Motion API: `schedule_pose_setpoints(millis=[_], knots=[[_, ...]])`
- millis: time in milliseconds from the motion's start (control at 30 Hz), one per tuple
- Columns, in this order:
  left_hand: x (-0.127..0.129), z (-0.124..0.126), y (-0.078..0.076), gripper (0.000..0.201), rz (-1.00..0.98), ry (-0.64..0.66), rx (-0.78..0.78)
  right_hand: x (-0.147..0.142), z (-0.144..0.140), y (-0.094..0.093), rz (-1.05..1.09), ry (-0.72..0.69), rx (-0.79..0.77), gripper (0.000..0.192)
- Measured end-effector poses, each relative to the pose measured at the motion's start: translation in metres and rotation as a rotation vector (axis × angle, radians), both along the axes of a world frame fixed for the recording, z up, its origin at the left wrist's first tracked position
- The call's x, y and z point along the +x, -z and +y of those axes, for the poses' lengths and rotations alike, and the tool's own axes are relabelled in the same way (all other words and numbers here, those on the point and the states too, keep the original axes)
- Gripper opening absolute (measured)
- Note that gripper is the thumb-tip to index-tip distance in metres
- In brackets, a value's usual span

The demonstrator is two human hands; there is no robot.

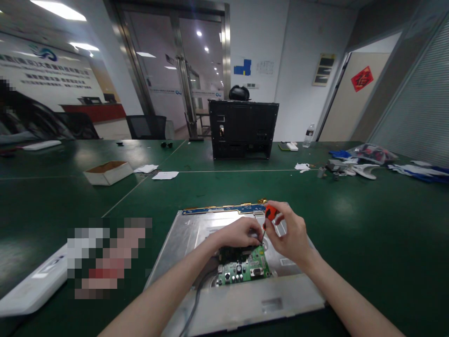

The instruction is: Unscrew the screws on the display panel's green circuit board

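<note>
From the head camera, the right hand (293,231) pinches a small screwdriver with an orange-red plastic handle (271,213), fingers curled shut around it, its thin dark shaft angled down to the far edge of a green printed circuit board (245,269). The left hand (240,232) lies partly curled, palm down, on the board's far end, pressing it flat and gripping nothing. The board sits near the middle of a flat, dull silver sheet-metal monitor back panel (196,229) lying on the dark green matte table (351,215).

To do this well, I judge the shaft should stand square to the screw head, with light downward pressure and the left hand steadying the board so the tip does not skate onto the components.

The board is studded with small dark parts and a metal connector; a grey cable (194,299) trails from it towards the near edge. A narrow blue strip with gold trim (224,209) runs along the panel's far edge.
</note>
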State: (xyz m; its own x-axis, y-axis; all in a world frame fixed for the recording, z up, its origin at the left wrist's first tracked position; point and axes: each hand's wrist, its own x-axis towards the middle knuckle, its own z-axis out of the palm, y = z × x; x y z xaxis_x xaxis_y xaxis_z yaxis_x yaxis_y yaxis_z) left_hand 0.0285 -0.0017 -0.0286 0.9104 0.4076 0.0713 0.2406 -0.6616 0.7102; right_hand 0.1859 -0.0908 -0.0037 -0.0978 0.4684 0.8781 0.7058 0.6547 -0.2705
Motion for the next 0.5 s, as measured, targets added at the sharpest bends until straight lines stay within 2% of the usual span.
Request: schedule_pose_setpoints(millis=[133, 300, 500], knots=[[0.0, 0.0, 0.001, 0.013, 0.006, -0.02, 0.023, 0.001, 0.002, 0.007, 0.014, 0.04, 0.018, 0.036], [0.0, 0.0, 0.001, 0.013, 0.034, -0.031, 0.024, 0.002, 0.005, 0.015, 0.065, 0.063, -0.033, 0.041], [0.001, 0.0, -0.001, 0.011, 0.031, -0.018, 0.019, 0.002, 0.005, 0.008, 0.014, 0.043, 0.005, 0.04]])
